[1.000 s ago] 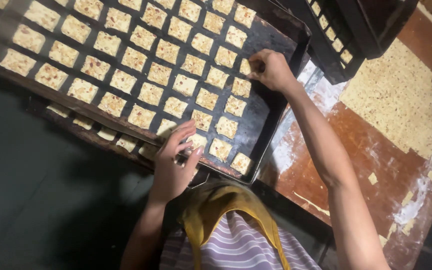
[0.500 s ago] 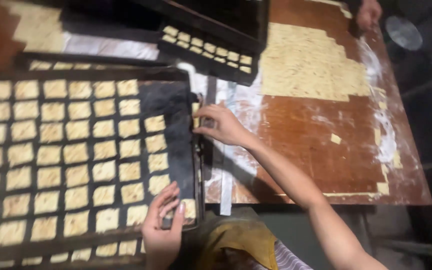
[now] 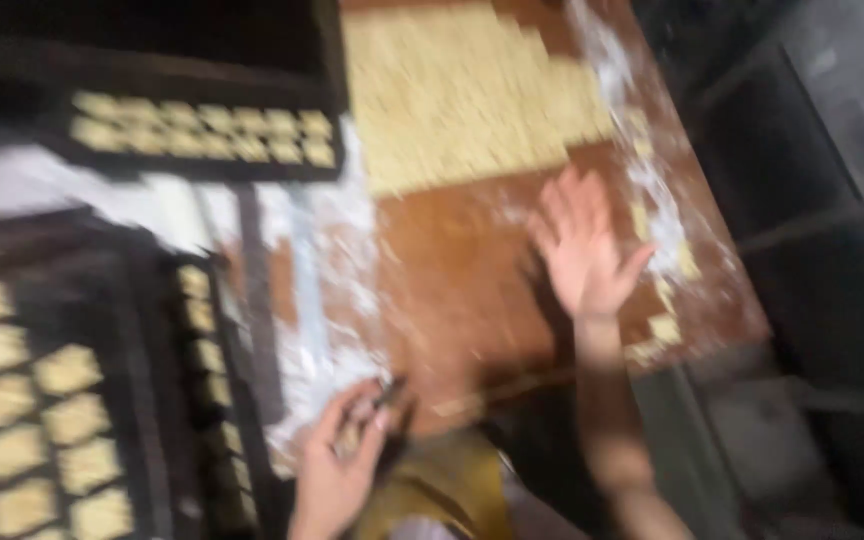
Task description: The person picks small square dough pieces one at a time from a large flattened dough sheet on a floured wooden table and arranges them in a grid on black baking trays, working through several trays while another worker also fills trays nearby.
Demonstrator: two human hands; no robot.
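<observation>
- The view is blurred, so small detail is hard to read.
- The right hand (image 3: 580,250) is spread wide, fingers fanned and pointing toward 12 o'clock, holding nothing; whether it touches the wood or hovers just above cannot be told.
- It lies over the brown, flour-dusted desk (image 3: 442,270), just below the big scored sheet of pale dough (image 3: 462,90), which fills the desk's far end at 12 o'clock from that hand.
- A few loose cut dough squares (image 3: 664,328) lie at 4 o'clock from the right hand, near the desk's edge.
- The left hand (image 3: 337,475) sits at the near edge of the desk, at about 7 o'clock from the right hand and well apart from it; its fingers are curled narrow around a small dark object (image 3: 384,395), too blurred to identify.
- At 9 o'clock from the left hand, just beside it, stands a dark baking tray (image 3: 142,400) filled with rows of dough squares.
- A second dark tray (image 3: 202,160) holding one row of squares lies at 11 o'clock, beside the dough sheet.
- A long pale strip (image 3: 307,270) lies on the floury patch between the trays and the bare wood.
</observation>
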